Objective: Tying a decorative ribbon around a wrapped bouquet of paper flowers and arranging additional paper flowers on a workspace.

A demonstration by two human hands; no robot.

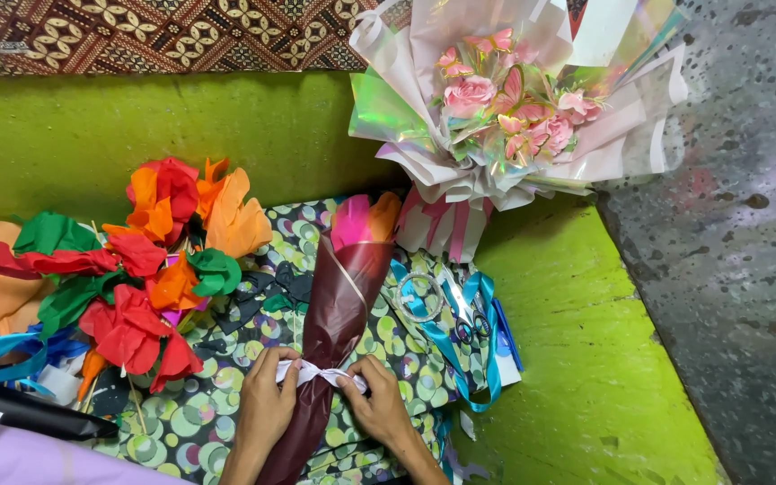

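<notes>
- Bright green painted ledge (577,359), rough and chipped, under everything; grey speckled concrete floor (738,269) to the right; brown patterned batik cloth (163,31) along the far edge.
- Spread across the ledge: glossy sheet of wrapping paper printed with green and grey circles (226,395), smooth, slightly creased.
- Far right: finished bouquet of pink paper roses and butterflies in pale pink and iridescent film (514,108), already bound, leaning on the wall.
- Left: loose heap of red, orange and green crepe-paper flowers on thin sticks (150,269), crinkled, soft, not yet wrapped.
- Centre: slim cone of dark maroon glossy wrap (339,314), already rolled round a pink and orange crepe flower, lying on the printed sheet, tip pointing near.
- Just right of the cone: steel scissors (455,310) lying on teal satin ribbon (446,346).
- Narrow white ribbon (321,373) already looped round the cone's waist; knot seemingly unfinished, ends short and loose.
- Left hand (267,409) with fingers curled, pinching the ribbon's left end.
- Right hand (379,404) likewise closed, thumb and fingertips gripping the right end against the wrap.
</notes>
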